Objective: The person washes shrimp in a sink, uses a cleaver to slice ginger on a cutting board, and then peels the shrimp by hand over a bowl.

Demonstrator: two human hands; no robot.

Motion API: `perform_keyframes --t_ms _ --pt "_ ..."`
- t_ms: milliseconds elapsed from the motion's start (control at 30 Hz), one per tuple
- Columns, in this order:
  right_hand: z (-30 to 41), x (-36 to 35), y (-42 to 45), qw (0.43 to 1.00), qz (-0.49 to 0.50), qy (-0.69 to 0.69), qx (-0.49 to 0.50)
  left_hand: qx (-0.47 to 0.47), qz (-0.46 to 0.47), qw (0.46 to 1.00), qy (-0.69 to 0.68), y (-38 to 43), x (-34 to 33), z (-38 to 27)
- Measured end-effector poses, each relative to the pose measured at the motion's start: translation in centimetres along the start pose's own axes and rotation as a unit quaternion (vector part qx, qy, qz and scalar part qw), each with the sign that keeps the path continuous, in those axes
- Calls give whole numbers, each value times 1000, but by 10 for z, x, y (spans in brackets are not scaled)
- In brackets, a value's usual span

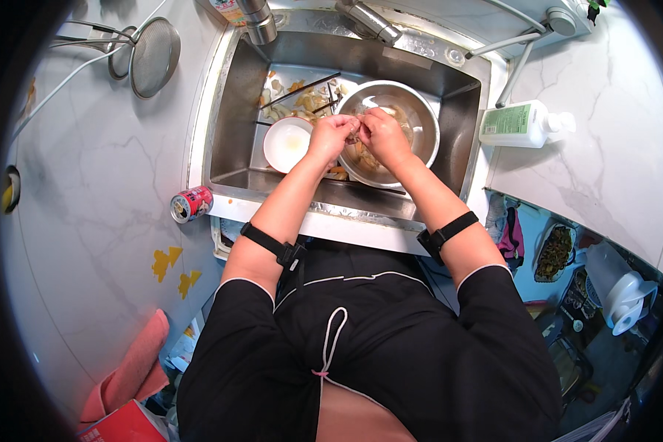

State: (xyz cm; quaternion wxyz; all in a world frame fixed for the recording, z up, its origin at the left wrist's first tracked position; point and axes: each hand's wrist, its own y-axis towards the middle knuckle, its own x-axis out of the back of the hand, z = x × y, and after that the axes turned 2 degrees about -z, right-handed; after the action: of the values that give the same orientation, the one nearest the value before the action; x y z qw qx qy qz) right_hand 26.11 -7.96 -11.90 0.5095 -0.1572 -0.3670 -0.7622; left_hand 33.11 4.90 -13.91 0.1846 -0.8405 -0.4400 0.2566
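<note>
My left hand [331, 135] and my right hand [384, 135] meet fingertip to fingertip over the left part of a stainless steel bowl [432, 132]. Both pinch a small brownish piece [355, 134], mostly covered by the fingers, so its kind cannot be told. The bowl stands in a steel sink [331, 201] and holds liquid with pale brownish food pieces [366, 157]. Left of it, near my left wrist, is a white bowl [287, 145] with a red rim and a little liquid inside. Dark chopsticks [301, 90] lie over food scraps [312, 99] on the sink floor.
Two faucets [261, 25] [373, 23] reach over the sink's back edge. A white pump bottle [512, 124] lies on the right counter. On the left are a red can [191, 204] by the sink's front corner and mesh strainers [154, 58]. A pink towel [132, 364] is lower left.
</note>
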Motion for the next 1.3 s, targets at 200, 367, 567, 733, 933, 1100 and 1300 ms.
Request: perform_keyframes --t_ms 200,367,567,733,933,1100,1300 --pt "-1 3 1 998 60 -7 -10 -15 -24 997 78 0 1 -1" --pt "-5 2 1 994 90 -29 -58 -38 -15 992 120 4 6 6" --pt "-13 0 1 942 101 146 -284 -69 12 989 134 5 10 4" --pt "-18 -3 -3 943 103 149 -280 -51 41 980 188 2 12 -1" --pt "-4 6 -3 898 93 259 -344 -5 38 988 151 -2 12 -8" --pt "7 12 -5 944 51 158 -284 18 -20 997 68 -9 7 -13" --pt "19 13 -5 983 35 44 -173 9 -20 999 41 -14 5 -14"
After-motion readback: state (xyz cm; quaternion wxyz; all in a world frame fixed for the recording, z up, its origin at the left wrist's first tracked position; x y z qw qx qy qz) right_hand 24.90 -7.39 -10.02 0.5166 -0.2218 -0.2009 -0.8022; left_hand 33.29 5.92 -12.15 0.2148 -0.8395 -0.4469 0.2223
